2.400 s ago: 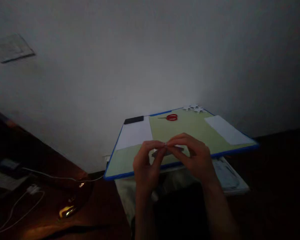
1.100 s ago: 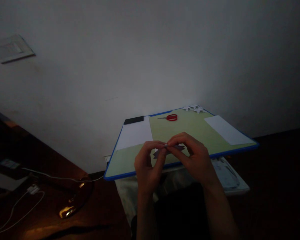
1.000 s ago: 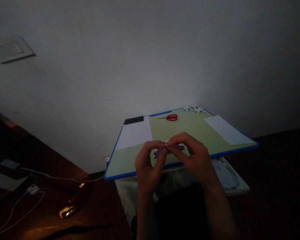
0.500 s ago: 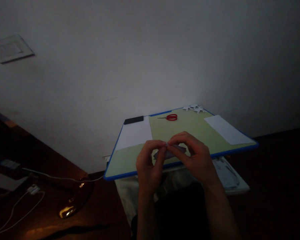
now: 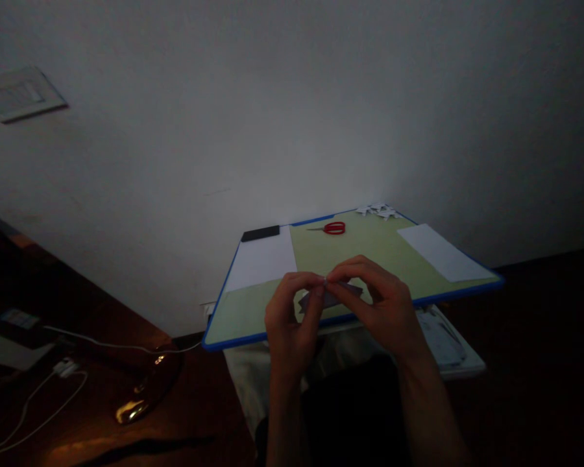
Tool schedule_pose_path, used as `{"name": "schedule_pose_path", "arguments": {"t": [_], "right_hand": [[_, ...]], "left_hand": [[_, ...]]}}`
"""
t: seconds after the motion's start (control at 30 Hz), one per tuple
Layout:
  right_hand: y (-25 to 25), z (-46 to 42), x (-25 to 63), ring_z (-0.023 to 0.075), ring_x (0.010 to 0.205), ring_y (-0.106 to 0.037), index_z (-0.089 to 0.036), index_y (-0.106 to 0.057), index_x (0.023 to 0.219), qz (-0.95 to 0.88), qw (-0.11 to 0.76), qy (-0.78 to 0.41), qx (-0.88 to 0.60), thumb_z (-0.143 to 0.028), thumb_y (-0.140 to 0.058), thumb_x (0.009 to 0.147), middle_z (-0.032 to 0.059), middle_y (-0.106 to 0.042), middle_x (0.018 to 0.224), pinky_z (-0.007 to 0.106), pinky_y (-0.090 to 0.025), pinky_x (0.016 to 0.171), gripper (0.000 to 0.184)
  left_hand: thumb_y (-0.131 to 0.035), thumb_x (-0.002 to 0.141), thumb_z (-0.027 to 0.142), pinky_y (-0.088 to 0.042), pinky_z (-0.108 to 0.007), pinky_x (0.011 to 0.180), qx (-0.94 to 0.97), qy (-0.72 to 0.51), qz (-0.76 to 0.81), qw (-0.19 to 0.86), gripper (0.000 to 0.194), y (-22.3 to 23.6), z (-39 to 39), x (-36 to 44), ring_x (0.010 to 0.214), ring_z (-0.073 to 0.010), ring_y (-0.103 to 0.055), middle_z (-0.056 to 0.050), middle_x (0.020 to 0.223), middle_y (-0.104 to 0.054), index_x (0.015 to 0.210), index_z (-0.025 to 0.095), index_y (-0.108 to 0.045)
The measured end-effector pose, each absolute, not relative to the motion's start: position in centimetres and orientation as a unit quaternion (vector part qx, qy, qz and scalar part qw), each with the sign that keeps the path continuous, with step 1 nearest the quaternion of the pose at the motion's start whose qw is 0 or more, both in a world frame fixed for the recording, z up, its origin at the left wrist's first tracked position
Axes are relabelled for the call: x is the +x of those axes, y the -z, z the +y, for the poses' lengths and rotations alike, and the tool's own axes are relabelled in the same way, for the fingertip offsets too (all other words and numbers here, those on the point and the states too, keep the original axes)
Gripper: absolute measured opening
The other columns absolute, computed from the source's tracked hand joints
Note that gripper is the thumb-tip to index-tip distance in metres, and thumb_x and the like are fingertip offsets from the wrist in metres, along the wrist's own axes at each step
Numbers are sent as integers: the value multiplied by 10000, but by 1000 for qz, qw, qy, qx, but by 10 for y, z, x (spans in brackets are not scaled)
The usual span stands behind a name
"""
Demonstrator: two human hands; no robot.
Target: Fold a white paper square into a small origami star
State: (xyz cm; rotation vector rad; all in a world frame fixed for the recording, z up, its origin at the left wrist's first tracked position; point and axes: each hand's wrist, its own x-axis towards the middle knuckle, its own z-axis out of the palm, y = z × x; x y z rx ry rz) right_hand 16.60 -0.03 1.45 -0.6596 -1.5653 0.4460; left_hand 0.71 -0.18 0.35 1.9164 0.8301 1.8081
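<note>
My left hand (image 5: 292, 321) and my right hand (image 5: 377, 305) meet in a pinch above the near edge of a green board with a blue rim (image 5: 253, 340). Between the fingertips they hold a small folded paper piece (image 5: 331, 298), greyish in the dim light and partly hidden by the fingers. Both hands have their fingers curled and pressed together on it. On the board behind lie red-handled scissors (image 5: 331, 228), a white sheet (image 5: 263, 259) on the left and a white strip (image 5: 435, 251) on the right.
Several small white paper stars (image 5: 377, 210) lie at the board's far edge beside a white wall. A black flat object (image 5: 259, 233) sits at the board's far left corner. White cables (image 5: 43, 389) and a shiny dark object (image 5: 143, 395) lie on the brown surface at the left.
The hands have stayed in nearly the same place. The fingers have shifted slightly on the paper piece, which looks flatter than a second ago.
</note>
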Motion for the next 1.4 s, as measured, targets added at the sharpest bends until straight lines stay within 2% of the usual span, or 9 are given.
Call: {"name": "schedule_pose_path", "arguments": {"t": [0.27,0.47,0.57,0.67,0.83,1.1,1.27,1.4], "right_hand": [[-15,-1,167,186,877,-667,-260,-715,965,-694,632,-185,-291,-181,-727,971,6,-708,928,350,-546,802,80],[-11,-1,163,191,921,-695,-262,-721,1026,-666,647,-229,-291,-215,-753,954,12,-734,962,349,-564,837,92],[-11,0,162,194,910,-702,-269,-735,1047,-676,642,-209,-296,-222,-747,959,15,-743,968,353,-574,828,101],[-13,1,164,200,881,-705,-262,-739,968,-694,637,-174,-286,-210,-738,960,14,-736,917,355,-577,806,53],[-13,1,166,195,834,-697,-257,-735,930,-697,637,-144,-296,-188,-719,960,11,-727,883,343,-576,764,77],[-11,3,166,185,899,-709,-261,-754,990,-707,631,-156,-281,-182,-705,987,11,-750,947,343,-569,817,93],[-7,5,172,182,908,-717,-276,-776,1074,-704,630,-177,-277,-175,-754,953,10,-760,968,340,-571,807,159],[-5,6,174,170,848,-715,-280,-786,1053,-710,630,-164,-268,-154,-736,966,7,-753,927,325,-572,750,161]], "left_hand": [[-676,977,141,-535,-332,823,690,-633,309,166,114,-7,-3,7,917,-194,-667,-36,956,-698,1023,235,-722],[-711,947,97,-551,-310,824,682,-652,281,175,167,-5,-3,6,915,-177,-675,-26,957,-724,1026,241,-742],[-737,932,114,-570,-317,834,669,-660,287,187,162,-2,-3,5,915,-180,-686,-25,952,-729,1034,239,-736],[-771,910,142,-588,-328,855,649,-677,291,189,165,2,-1,7,902,-181,-697,-21,944,-736,1039,236,-726],[-793,891,132,-600,-327,864,642,-682,295,188,191,5,-1,9,894,-173,-713,-14,940,-739,1031,233,-714],[-787,864,53,-607,-275,850,622,-709,283,176,263,1,-3,11,890,-141,-727,12,938,-748,1030,239,-705],[-770,894,84,-618,-276,846,593,-730,285,182,251,-2,-3,8,884,-140,-736,-1,966,-754,1089,236,-728],[-745,943,136,-583,-284,868,638,-684,301,186,252,-1,-1,2,941,-151,-708,-16,1017,-750,1159,263,-766]]}}
